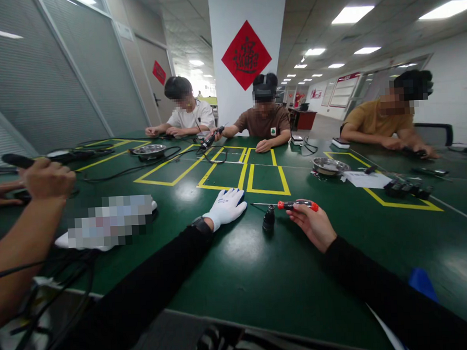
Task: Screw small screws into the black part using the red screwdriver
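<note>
My right hand (308, 223) is bare, and its fingers are closed around the red and black handle of the screwdriver (298, 206). The thin metal rod points left, across the top of a small black piece (268, 220). I can't tell if the rod touches it. The tip ends just beside my left hand (225, 207), which has on a white and blue glove. That hand lies on the green table (231, 285), back up, and its fingers are let go and loosely spread.

The black piece stands on the table between my two hands. Toward me there is a wide stretch of green, down to the near edge. Past my hands, yellow tape (269, 192) makes boxes, and the closest box line is a little way past my glove.

On my right, a metal bowl (330, 165), white paper (367, 179) and some black parts (408, 188) sit well apart from my hand, with green top between. On my left, a white bundle (111, 223) lies well apart from my glove. Past it, another person's hand (48, 180) is up, gripping a black handle (17, 160). Three people sit farther off around the table.
</note>
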Demonstrator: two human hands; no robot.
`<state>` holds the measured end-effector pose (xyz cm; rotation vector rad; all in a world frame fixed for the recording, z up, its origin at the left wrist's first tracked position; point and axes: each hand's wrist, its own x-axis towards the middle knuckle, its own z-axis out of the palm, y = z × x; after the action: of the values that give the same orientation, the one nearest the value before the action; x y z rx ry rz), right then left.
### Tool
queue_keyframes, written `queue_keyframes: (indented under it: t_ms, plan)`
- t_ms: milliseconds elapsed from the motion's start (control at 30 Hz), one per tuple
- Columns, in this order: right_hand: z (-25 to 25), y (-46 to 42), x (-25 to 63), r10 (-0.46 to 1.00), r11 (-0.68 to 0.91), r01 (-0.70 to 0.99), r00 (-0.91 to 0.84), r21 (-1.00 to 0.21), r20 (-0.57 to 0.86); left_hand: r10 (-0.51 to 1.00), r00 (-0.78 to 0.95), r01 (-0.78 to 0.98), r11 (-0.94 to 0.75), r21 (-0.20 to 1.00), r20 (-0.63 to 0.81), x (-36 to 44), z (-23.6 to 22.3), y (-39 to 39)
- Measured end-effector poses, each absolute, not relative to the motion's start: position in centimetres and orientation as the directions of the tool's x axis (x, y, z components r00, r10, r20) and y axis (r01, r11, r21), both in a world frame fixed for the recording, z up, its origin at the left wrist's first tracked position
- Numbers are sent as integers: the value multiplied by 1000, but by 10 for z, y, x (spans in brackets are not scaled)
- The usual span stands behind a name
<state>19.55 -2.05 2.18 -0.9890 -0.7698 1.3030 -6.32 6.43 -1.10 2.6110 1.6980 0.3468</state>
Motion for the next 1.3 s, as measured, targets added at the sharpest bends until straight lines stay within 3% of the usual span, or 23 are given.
queue_keyframes:
  t_ms: [400, 900, 1067, 1167, 1300]
  plan:
    - [25, -24, 195, 997, -26, -329, 65, -944, -51, 903, 395, 908, -412, 79, 166, -58, -7, 57]
    - [26, -20, 201, 986, -32, -434, 132, -900, -98, 899, 400, 902, -421, 99, 178, -58, -8, 56]
    - [26, -19, 203, 984, -36, -459, 141, -888, -113, 902, 411, 889, -428, 162, 131, -64, -2, 59]
    - [25, -19, 204, 982, -42, -473, 145, -880, -125, 860, 507, 842, -508, 181, 51, -77, 10, 62]
    - [23, -17, 206, 980, -49, -485, 147, -873, -136, 760, 649, 732, -612, 299, -35, -97, 27, 63]
